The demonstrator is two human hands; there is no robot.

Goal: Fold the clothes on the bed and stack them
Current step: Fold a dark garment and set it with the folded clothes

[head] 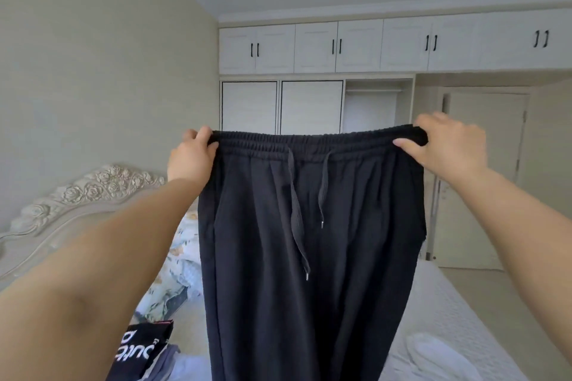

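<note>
Bedding first: the bed [439, 312] runs away under the raised arms, its pale quilted cover bare on the right, a flowered quilt [179, 275] heaped on the left near the carved headboard [93, 192]. Above it hang the dark trousers [309, 241], held up at arm's length and well clear of the mattress, with the legs dropping out of view at the bottom edge. Other garments wait below: a black printed top [142, 346] at the lower left and a white piece [439, 353] at the lower right. The left hand [193, 155] grips one end of the elastic waistband [312, 141], fingers curled over its top edge; the right hand [448, 142] pinches the other end, thumb in front and fingers wrapped behind. The drawstring [297, 210] hangs loose in two uneven tails. The step appears to be squaring the garment before the first fold. To do it well, the person should keep the waistband taut and level, bring the two ends together so leg lies on leg, and tuck the drawstring inside so that it does not trail out of the stack.
</note>
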